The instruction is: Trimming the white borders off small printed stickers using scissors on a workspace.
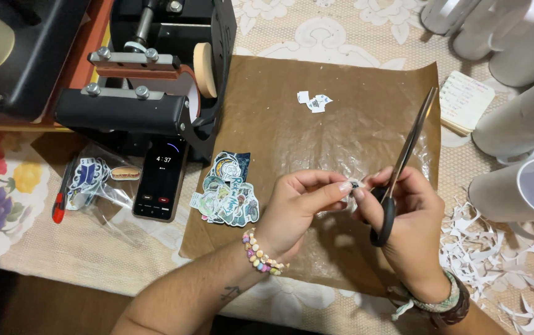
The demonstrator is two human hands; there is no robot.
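Note:
My left hand (298,208) pinches a tiny paper cutout (354,184) between thumb and fingertips over a sheet of brown paper (316,136). My right hand (406,223) holds black-handled scissors (403,161), blades shut and pointing up and away to the right; its fingertips also touch the cutout. A pile of cut-out stickers (226,192) lies left of my left hand. A few small white paper bits (313,101) lie farther up the brown sheet.
A black mug heat press (149,80) stands at the back left, a phone (161,180) in front of it. A clear bag of stickers (96,180) and a red-tipped pen (61,198) lie at left. White mugs (521,124), a notepad (465,102) and paper trimmings (484,254) are at right.

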